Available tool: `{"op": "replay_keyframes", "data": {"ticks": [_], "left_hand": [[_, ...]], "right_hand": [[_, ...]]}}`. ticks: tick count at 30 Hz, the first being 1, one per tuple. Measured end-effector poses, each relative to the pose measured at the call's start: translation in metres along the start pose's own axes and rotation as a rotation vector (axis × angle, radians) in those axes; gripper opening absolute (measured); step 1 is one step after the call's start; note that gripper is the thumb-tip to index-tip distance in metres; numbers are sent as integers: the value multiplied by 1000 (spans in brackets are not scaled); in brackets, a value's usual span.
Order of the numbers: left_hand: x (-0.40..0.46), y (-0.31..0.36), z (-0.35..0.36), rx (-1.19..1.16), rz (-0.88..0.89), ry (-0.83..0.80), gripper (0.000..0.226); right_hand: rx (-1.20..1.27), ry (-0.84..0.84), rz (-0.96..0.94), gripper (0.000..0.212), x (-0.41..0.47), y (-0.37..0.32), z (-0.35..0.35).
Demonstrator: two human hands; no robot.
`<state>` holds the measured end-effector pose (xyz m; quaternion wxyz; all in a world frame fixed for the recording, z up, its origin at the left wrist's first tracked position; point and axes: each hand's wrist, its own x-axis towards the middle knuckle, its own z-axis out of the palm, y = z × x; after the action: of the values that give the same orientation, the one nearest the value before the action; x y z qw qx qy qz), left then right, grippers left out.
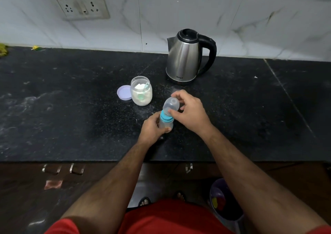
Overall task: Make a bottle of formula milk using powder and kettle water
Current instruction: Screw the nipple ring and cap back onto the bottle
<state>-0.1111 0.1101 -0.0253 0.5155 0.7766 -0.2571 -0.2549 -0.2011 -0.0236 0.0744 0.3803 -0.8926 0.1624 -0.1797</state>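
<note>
On the black counter point(71, 108), a lilac lid point(124, 92) lies beside the open powder jar point(141, 91), set aside so the scoop inside stays reachable. Just right of the jar, the left hand point(152, 128) wraps its fingers round the baby bottle point(166, 121) to steady it upright, while the right hand point(189, 111) pinches the clear dome cap point(171, 106) between thumb and fingertips, tilted above the blue collar. Behind stands the steel kettle point(186, 58), handle turned right, likely for that hand to pour.

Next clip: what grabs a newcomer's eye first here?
Both hands at centre: the left hand grips the baby bottle while the right hand holds its clear cap. Behind stands the steel kettle; to its left, the open powder jar beside its lid.
</note>
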Motion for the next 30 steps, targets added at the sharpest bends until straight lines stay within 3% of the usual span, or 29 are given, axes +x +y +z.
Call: {"op": "replay_keyframes", "data": {"ticks": [11, 19, 30], "left_hand": [[-6, -10, -7, -64, 68, 27, 59], [-6, -14, -7, -71, 96, 46, 56], [-5, -10, -11, 2, 75, 14, 55]], "right_hand": [[-151, -69, 4, 42, -4, 9, 18], [-144, 16, -56, 45, -14, 17, 27], [-271, -19, -68, 44, -12, 12, 30]]}}
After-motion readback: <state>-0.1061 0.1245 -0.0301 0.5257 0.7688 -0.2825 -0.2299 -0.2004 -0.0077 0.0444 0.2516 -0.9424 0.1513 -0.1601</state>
